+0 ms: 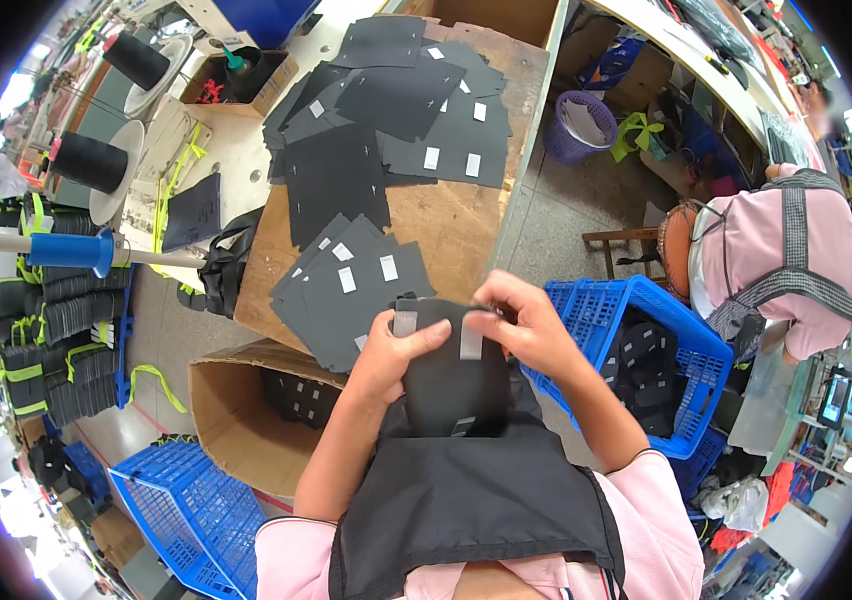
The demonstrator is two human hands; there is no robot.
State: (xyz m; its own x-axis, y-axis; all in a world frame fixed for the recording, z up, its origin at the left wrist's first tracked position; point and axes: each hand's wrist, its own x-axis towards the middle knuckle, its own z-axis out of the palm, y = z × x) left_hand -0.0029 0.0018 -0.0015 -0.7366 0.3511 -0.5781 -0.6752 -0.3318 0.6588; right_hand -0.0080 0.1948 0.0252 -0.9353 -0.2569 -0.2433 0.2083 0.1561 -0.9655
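Close to my apron, a dark fabric panel [451, 375] with light rectangular patches is held up between both hands. My left hand [398, 352] grips its left edge, thumb lying on the front beside a patch. Along the upper right edge, my right hand [514, 318] pinches the panel near another pale patch. Just beyond, several similar dark panels [376, 290] with white patches lie fanned at the near end of the wooden table [276, 262]. Farther back sits a larger overlapping pile of dark panels [336, 185].
A cardboard box [236, 405] with dark pieces stands at the left, near a blue crate [186, 515]. To the right is another blue crate [686, 400] of dark pieces. Black thread cones [91, 163] stand at far left. A person in pink [776, 250] sits at right.
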